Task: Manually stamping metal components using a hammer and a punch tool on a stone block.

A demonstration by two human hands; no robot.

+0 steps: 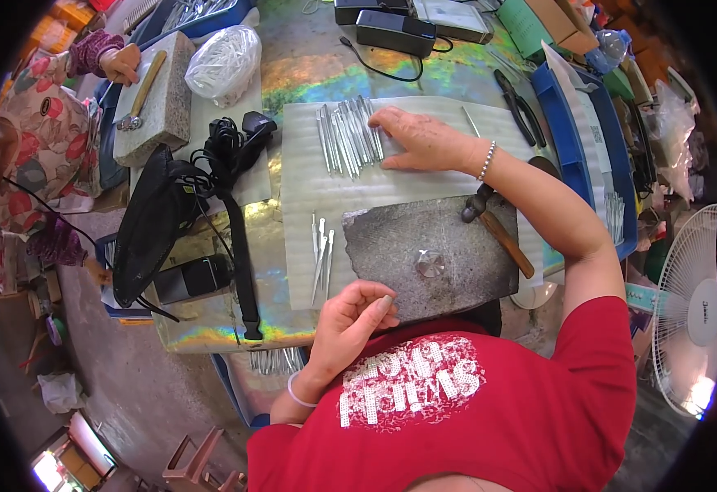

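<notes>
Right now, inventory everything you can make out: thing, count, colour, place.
metal sticks: many, silver, two groups on sheet
sheet: one, white, on table
table: one, multicoloured, centre
slab: one, dark grey, centre
block: one, speckled grey, upper left
hammers: two, brown-handled, slab and block
pliers: one, black, upper right
plastic bag: one, clear, upper left
strapped bag: one, black, left
trays: several, blue, around table
fan: one, white, far right
co-worker: one, patterned clothes, far left
left hand: one, bare, by slab's corner
right hand: one, bare, beside sticks
</notes>
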